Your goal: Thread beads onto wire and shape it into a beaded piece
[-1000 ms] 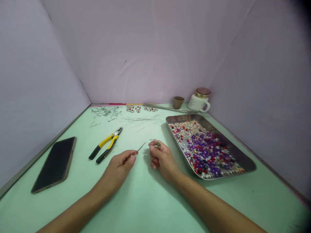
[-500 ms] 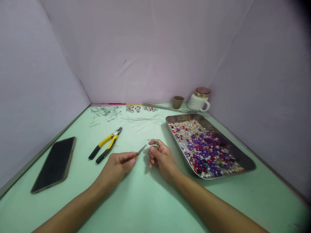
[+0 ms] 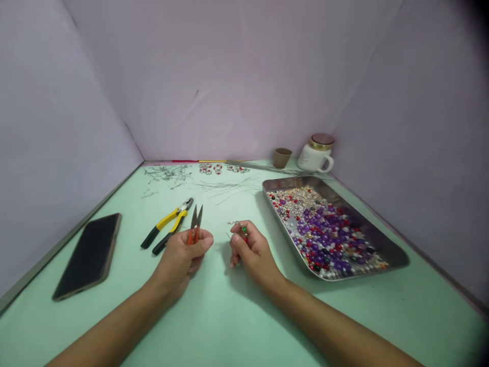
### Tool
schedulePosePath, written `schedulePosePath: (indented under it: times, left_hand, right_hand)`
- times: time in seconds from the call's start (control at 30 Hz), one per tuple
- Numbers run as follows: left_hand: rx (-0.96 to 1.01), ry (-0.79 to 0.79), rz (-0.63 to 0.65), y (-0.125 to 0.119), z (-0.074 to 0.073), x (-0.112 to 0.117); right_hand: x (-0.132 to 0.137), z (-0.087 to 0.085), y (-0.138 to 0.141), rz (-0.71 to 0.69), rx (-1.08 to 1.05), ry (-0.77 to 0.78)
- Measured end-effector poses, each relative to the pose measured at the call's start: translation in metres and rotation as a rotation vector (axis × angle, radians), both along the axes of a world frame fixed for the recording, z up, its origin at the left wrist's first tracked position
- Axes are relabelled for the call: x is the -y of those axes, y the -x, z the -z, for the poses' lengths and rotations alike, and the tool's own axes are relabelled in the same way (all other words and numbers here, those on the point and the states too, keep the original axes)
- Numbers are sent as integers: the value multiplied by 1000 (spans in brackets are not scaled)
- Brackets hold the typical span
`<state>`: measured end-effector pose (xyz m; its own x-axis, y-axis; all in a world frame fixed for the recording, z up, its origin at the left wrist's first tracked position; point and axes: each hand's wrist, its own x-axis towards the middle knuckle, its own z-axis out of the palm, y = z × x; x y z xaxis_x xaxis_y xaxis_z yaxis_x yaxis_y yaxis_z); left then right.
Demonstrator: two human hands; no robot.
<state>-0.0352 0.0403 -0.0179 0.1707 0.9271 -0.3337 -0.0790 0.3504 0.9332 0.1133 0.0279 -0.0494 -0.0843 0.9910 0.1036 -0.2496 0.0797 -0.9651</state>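
gently, your left hand (image 3: 185, 257) grips the scissors (image 3: 198, 220), blades parted, while your right hand (image 3: 252, 250) pinches the beaded wire (image 3: 244, 229) left of the tray (image 3: 385, 250); best hold the wire steady, blades angled clear of your fingertips.

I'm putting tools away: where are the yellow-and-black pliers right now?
In the head view, the yellow-and-black pliers lie left of centre on the green table, between the phone and the left hand.
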Motion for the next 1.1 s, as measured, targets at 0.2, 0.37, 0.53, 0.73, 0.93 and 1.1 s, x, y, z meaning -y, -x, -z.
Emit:
schedulePosePath:
  times: [0.2,0.37,0.53,0.73,0.93,1.1]
  left_hand:
    - [3,-7,85,-5,4,-4]
    - [-46,-30,63,-6,4,-6]
    - [-26,-26,96,-5,3,-7]
    - [64,44,105,-6,1,-7]
    - [48,25,95,-7,0,-7]
    - [75,27,123,-5,2,-7]
  right_hand:
    - [6,-2,2,-117,43,29]
    - [5,-4,2,-149,55,93]
    - [2,-5,2,-174,66,201]
    - [-2,-5,1,-127,-77,269]
    - [-1,-6,1,-131,-85,278]
    - [0,-5,1,-114,-72,256]
